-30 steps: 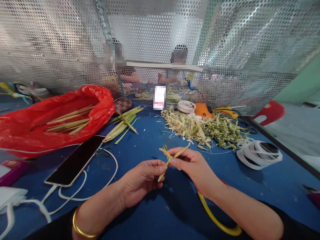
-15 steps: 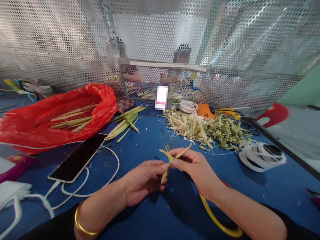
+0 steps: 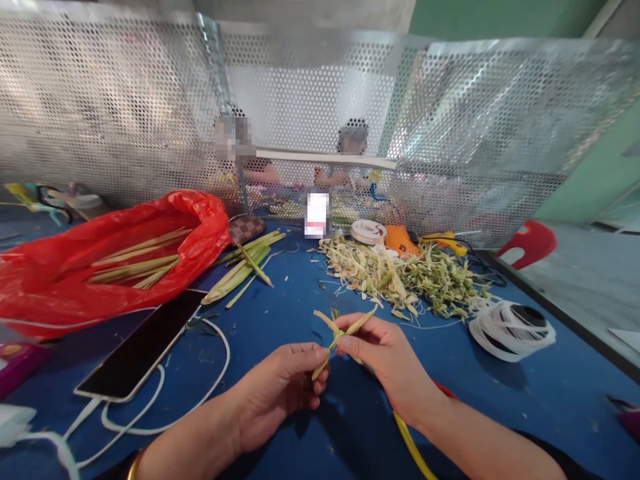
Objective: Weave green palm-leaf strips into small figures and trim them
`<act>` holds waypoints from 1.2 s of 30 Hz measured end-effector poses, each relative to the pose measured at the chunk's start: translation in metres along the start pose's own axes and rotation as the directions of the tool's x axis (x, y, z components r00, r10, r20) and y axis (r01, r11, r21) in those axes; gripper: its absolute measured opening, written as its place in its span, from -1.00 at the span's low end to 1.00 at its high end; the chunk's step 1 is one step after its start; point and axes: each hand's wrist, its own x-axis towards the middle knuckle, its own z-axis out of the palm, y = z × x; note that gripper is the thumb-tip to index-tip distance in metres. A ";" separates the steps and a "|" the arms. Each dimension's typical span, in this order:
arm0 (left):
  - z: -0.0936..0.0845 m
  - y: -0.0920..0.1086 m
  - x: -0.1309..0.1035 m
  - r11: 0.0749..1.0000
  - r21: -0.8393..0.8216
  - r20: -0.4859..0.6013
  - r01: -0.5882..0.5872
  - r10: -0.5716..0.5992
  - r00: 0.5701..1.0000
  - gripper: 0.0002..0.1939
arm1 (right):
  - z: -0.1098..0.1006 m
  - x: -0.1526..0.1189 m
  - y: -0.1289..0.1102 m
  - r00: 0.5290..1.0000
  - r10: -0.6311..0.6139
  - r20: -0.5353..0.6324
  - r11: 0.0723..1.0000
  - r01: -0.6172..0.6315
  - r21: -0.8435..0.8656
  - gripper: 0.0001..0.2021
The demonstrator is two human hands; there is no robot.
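In the head view my left hand point(image 3: 290, 377) and my right hand point(image 3: 383, 350) meet low in the middle, above the table. Between them is a small knot of pale yellow-green leaf strips point(image 3: 336, 333), its ends sticking out several ways. My left thumb and fingertips pinch its lower left end. At the crossing, my right thumb and forefinger grip it. Fingers partly hide the knot. Beneath my right wrist lies a curved yellow handle point(image 3: 413, 447) with a bit of red beside it; most of it is hidden.
Left: a red plastic bag point(image 3: 200, 213) holding long leaf strips, loose green leaves point(image 3: 237, 273), a dark phone point(image 3: 145, 350) on a white cable. Right: a heap of leaf scraps point(image 3: 390, 273), a white spool point(image 3: 513, 330), an orange packet point(image 3: 401, 240). A perforated metal screen point(image 3: 310, 87) stands behind; people sit beyond it.
The view has tilted up slightly, so the table things sit lower in the picture. Both hands keep hold of the leaf knot, whose lower end now slants more to the left.
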 end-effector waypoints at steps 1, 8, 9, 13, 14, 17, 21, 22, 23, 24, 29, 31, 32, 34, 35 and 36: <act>0.000 0.000 0.000 1.000 -0.024 0.023 0.017 -0.016 1.000 -0.75 | 0.001 0.000 0.000 1.000 -0.004 0.007 1.000 0.004 -0.001 -0.82; -0.001 0.001 0.000 0.997 -0.065 0.035 0.035 -0.033 0.999 -0.74 | 0.004 -0.002 -0.001 0.999 -0.032 0.043 0.999 0.033 -0.021 -0.84; -0.001 0.001 0.001 0.998 -0.064 0.034 0.030 -0.028 0.999 -0.75 | 0.003 -0.002 0.000 0.999 -0.031 0.042 0.999 0.032 -0.025 -0.83; -0.001 0.001 0.002 0.998 -0.063 0.020 0.005 -0.004 1.000 -0.78 | 0.003 -0.003 -0.001 0.998 -0.017 0.060 0.999 0.019 -0.031 -0.84; -0.001 0.001 0.002 0.998 -0.066 0.020 0.015 -0.014 1.000 -0.77 | 0.003 -0.004 -0.002 0.998 -0.015 0.063 0.999 0.017 -0.031 -0.84; -0.002 0.001 0.001 0.994 -0.078 0.061 0.082 -0.078 0.995 -0.74 | 0.004 -0.006 -0.003 0.997 -0.007 0.077 1.000 0.009 -0.028 -0.84; -0.004 0.003 -0.001 0.983 -0.095 0.174 0.155 -0.137 0.975 -0.76 | 0.004 -0.006 -0.002 0.993 -0.001 0.115 1.000 0.005 -0.028 -0.86; -0.004 0.003 -0.001 0.982 -0.098 0.193 0.163 -0.142 0.971 -0.77 | 0.004 -0.006 -0.002 0.993 -0.002 0.116 1.000 0.006 -0.029 -0.86; -0.005 0.003 0.000 0.981 -0.098 0.202 0.169 -0.147 0.968 -0.78 | 0.004 -0.006 -0.002 0.993 -0.003 0.114 1.000 0.006 -0.030 -0.86; -0.005 0.003 0.000 0.981 -0.096 0.203 0.169 -0.147 0.968 -0.78 | 0.004 -0.006 -0.003 0.994 -0.001 0.111 0.999 0.004 -0.031 -0.86; -0.006 0.003 0.000 0.988 -0.072 0.175 0.137 -0.123 0.977 -0.77 | 0.003 -0.006 -0.003 0.997 0.001 0.078 0.998 0.004 -0.066 -0.85; -0.006 0.002 0.001 0.988 -0.074 0.186 0.134 -0.118 0.975 -0.77 | 0.003 -0.006 -0.002 0.998 0.009 0.062 0.996 -0.003 -0.091 -0.83; -0.006 0.002 0.001 0.989 -0.075 0.188 0.131 -0.115 0.975 -0.77 | 0.003 -0.006 -0.002 0.998 0.015 0.055 0.995 -0.010 -0.101 -0.82; -0.005 0.002 0.001 0.990 -0.070 0.177 0.121 -0.107 0.978 -0.77 | 0.003 -0.006 -0.001 0.999 0.020 0.044 0.994 -0.015 -0.109 -0.81; -0.005 0.003 0.001 0.991 -0.064 0.169 0.116 -0.103 0.980 -0.77 | 0.003 -0.006 -0.001 0.999 0.019 0.041 0.994 -0.014 -0.110 -0.81; -0.004 0.003 0.001 0.992 -0.057 0.163 0.110 -0.099 0.982 -0.77 | 0.002 -0.005 -0.001 0.999 0.015 0.042 0.994 -0.010 -0.111 -0.82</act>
